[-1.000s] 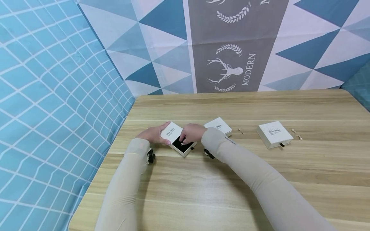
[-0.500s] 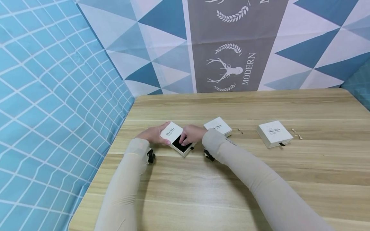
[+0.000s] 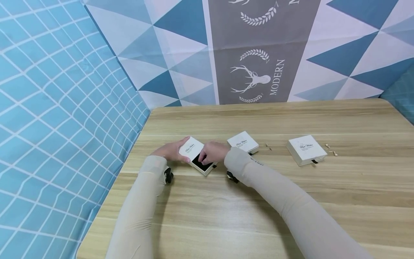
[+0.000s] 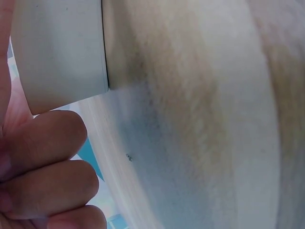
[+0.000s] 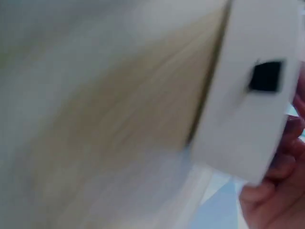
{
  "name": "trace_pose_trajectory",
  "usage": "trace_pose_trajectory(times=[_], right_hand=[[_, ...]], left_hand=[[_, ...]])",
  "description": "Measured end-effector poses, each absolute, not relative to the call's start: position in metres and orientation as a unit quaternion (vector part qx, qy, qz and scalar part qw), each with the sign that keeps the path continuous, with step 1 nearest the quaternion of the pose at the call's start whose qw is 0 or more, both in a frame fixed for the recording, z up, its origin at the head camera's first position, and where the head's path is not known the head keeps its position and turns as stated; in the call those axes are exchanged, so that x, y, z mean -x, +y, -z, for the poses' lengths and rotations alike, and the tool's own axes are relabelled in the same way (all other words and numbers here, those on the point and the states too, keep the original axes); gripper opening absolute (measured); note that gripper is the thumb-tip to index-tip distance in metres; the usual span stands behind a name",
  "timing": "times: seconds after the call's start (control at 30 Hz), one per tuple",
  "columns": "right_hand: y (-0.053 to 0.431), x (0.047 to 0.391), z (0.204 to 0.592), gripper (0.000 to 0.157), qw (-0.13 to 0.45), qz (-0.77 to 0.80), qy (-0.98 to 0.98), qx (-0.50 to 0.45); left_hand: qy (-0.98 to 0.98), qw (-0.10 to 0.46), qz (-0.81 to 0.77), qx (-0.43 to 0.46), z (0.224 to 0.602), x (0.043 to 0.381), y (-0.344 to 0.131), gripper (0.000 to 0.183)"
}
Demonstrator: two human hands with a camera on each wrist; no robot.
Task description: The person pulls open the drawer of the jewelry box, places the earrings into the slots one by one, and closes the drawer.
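Note:
My left hand (image 3: 171, 151) grips the sleeve of a white slide-out gift box (image 3: 191, 146) printed with black script. In the left wrist view, several curled fingers (image 4: 50, 143) lie by the box's corner (image 4: 62, 47). The box's drawer stands partly out, showing its black lining (image 3: 204, 166). Over that lining my right hand (image 3: 215, 152) holds thumb and forefinger pinched together, reaching down into the drawer. What the fingertips pinch is mostly hidden; I cannot tell its kind. The right wrist view shows the drawer's white front (image 5: 243, 114) with a black pull tab (image 5: 266, 76), blurred.
A second white box (image 3: 243, 142) sits just behind my right wrist, and a third white box (image 3: 307, 150) stands farther right, both shut. Tiny dark bits (image 3: 268, 146) lie between them. Small pale pieces with thin stems (image 3: 334, 153) lie right of the third box on the wooden table (image 3: 207, 216).
A small white speck visible at my right fingertips a second ago is no longer distinct. My right hand has shifted very slightly; the left hand keeps its hold on the box.

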State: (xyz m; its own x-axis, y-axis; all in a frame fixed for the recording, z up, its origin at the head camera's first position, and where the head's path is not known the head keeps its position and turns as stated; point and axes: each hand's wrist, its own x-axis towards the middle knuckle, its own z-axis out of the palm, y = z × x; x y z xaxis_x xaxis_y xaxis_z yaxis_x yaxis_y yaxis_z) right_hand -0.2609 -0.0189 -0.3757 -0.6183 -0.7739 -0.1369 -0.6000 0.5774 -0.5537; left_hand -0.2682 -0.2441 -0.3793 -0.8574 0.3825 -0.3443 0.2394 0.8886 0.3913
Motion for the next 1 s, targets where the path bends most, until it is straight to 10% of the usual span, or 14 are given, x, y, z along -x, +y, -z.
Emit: trace_pose_trajectory(times=[0.27,1.0], right_hand=[[-0.003,0.257,0.370,0.020,0.199,0.386,0.851,0.296],[-0.004,0.236,0.368,0.043,0.171,0.156,0.890,0.393]], left_hand=[[0.947,0.216,-0.174,-0.159,0.378,0.266,-0.244,0.104],[0.946,0.226,-0.181,-0.149,0.374,0.265,-0.240,0.105]])
